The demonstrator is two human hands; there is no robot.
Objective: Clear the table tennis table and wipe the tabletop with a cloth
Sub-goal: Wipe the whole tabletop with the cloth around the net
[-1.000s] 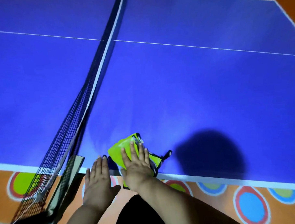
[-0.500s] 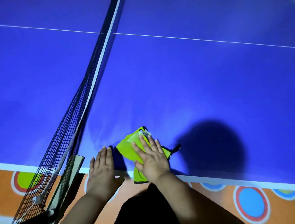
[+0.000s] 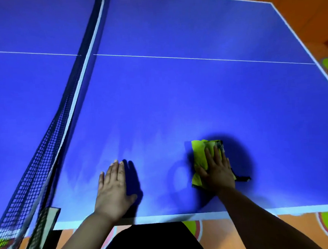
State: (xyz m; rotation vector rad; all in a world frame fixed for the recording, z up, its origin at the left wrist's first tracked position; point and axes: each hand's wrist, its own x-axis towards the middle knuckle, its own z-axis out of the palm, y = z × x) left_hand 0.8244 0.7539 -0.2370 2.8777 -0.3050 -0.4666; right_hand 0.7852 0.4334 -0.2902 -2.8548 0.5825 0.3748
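While my right hand (image 3: 217, 171) lies flat on the yellow-green cloth (image 3: 199, 154), fingers straight and pinching nothing, I judge that a quick stroke could let the folded cloth slide out from under the palm. From the head view, the only one I have, the cloth sits on the blue tabletop (image 3: 177, 105) near the front edge, right of centre. A black tail (image 3: 243, 178) pokes out beside my wrist and could drag. My left hand (image 3: 113, 190) rests open and flat on the surface, apart from the cloth, right where pale wipe streaks show, so leaning on it may leave prints. A sweep leftward could snag the net (image 3: 47, 148). Nothing else lies on the table; the far side looks a long reach and could be missed.
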